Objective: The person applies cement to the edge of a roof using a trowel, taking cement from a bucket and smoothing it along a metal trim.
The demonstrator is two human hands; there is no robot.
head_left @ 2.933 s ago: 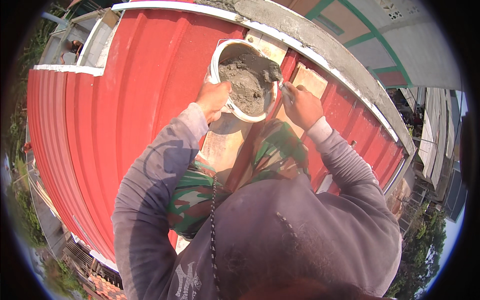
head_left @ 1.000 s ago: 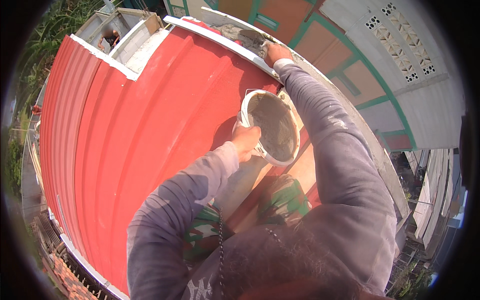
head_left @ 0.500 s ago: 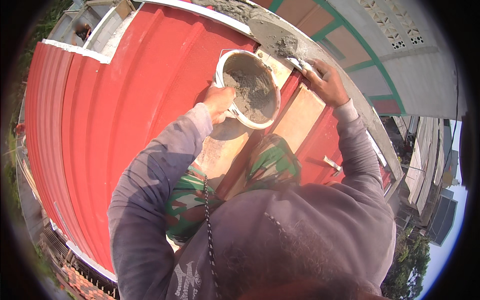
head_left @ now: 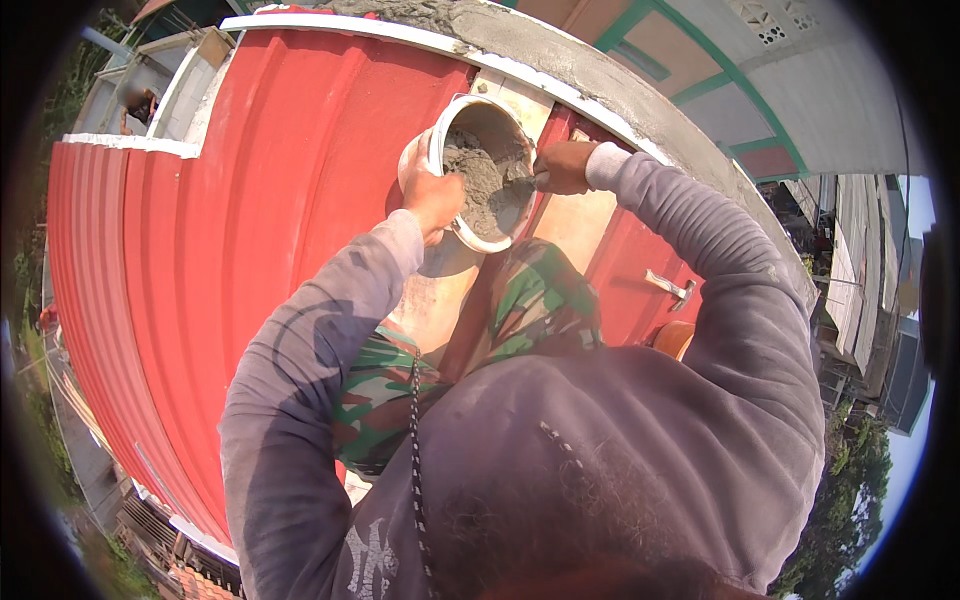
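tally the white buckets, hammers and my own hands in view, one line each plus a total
White bucket: 1
Hammer: 1
Your hands: 2, left hand and right hand
Total: 4

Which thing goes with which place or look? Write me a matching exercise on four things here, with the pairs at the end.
Things
1. left hand
2. mortar
3. hammer
4. trousers

Places and looks
A. lying on the red roofing
B. camouflage-patterned
C. gripping the bucket
D. grey, inside the bucket

Pairs: 1-C, 2-D, 3-A, 4-B
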